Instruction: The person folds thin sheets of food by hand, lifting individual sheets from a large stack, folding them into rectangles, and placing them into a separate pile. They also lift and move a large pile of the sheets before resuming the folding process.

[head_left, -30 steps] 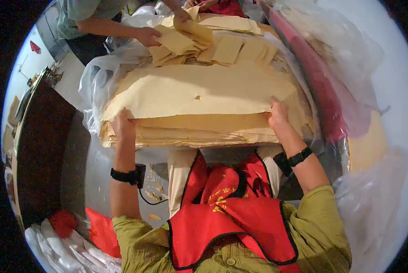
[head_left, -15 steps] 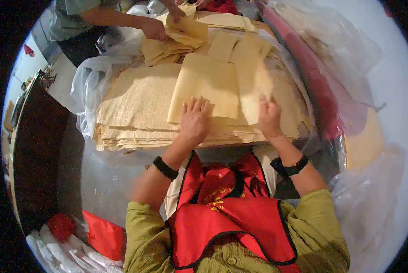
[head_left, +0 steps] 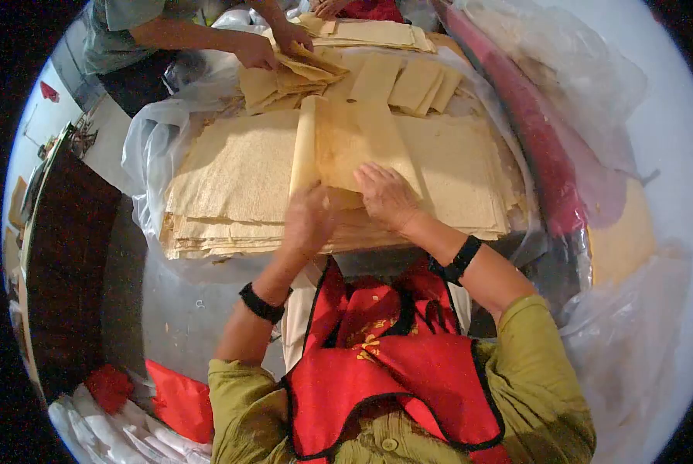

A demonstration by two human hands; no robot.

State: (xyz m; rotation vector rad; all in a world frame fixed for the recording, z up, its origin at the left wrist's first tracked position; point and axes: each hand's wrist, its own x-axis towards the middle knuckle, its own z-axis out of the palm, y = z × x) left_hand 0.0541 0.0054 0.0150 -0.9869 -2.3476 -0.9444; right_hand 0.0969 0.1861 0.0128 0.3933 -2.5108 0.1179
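A thin, pale-yellow sheet [head_left: 358, 139] lies partly folded on a wide stack of similar sheets [head_left: 238, 170]. Its left part curls up in a fold [head_left: 305, 147]. At the lower left corner of that sheet, my left hand [head_left: 309, 220] is closed on the edge, slightly blurred. My right hand [head_left: 385, 197] rests on the sheet's lower right part, fingers stretched out and pressing flat. Beyond my hands, several narrow folded pieces [head_left: 416, 83] lie at the back of the stack.
Across the stack, another person's hands [head_left: 273, 46] handle a pile of folded sheets [head_left: 285, 83]. Clear plastic [head_left: 155, 143] wraps the stack's left side. A red plastic-covered edge [head_left: 551, 185] runs along the right. White bags [head_left: 110, 421] and a red bag [head_left: 180, 402] lie lower left.
The sheet's raised right side has come down, and its left side now curls up. My right hand moved left onto the sheet; my left hand shifted to its left edge and closed.
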